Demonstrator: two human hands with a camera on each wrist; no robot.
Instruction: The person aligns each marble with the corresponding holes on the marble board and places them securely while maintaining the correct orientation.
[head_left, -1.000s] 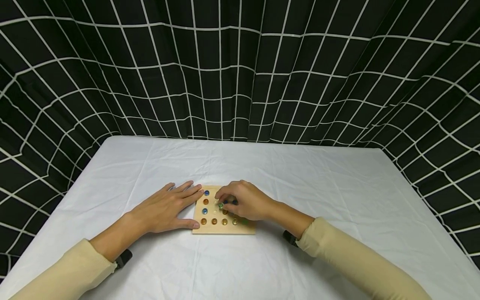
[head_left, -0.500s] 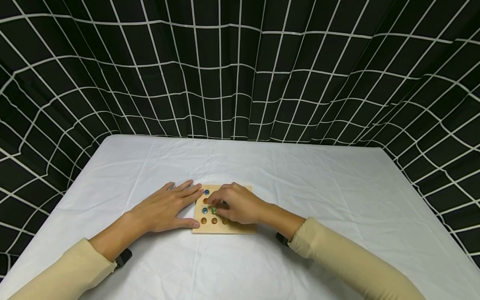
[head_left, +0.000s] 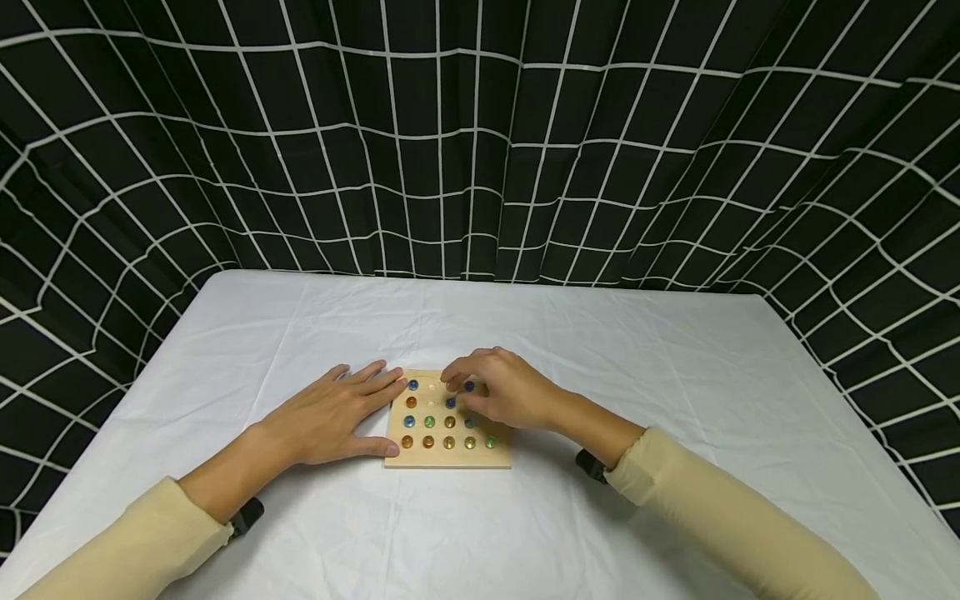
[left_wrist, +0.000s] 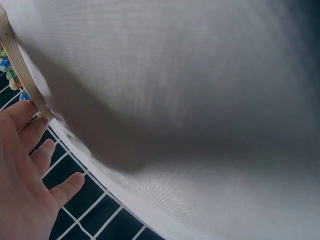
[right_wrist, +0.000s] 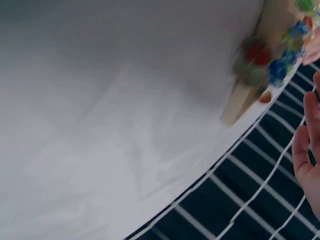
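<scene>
A light wooden board [head_left: 450, 458] with rows of coloured glass marbles lies on the table. My left hand [head_left: 337, 417] rests flat, fingers spread, its index finger and thumb at the board's left edge. My right hand [head_left: 517, 392] hovers over the board's back right part, thumb and index finger apart, nothing visible between the tips. A dark blue marble [head_left: 451, 402] sits close by the thumb tip, and another blue marble [head_left: 469, 386] shows in the hand's gap. A green marble [head_left: 429, 422] sits second from the left in the row behind the front one. The right hand covers some of the board's right side.
A white cloth [head_left: 660, 358] covers the table. Behind and at the sides hangs a black curtain [head_left: 480, 150] with white grid lines. In the front row sit several marbles, amber ones at the left and a green marble [head_left: 491, 442] at the right.
The right hand carried the green marble leftward, left it in the second-from-front row, then moved back and to the right with its fingers parted. The left hand has stayed put.
</scene>
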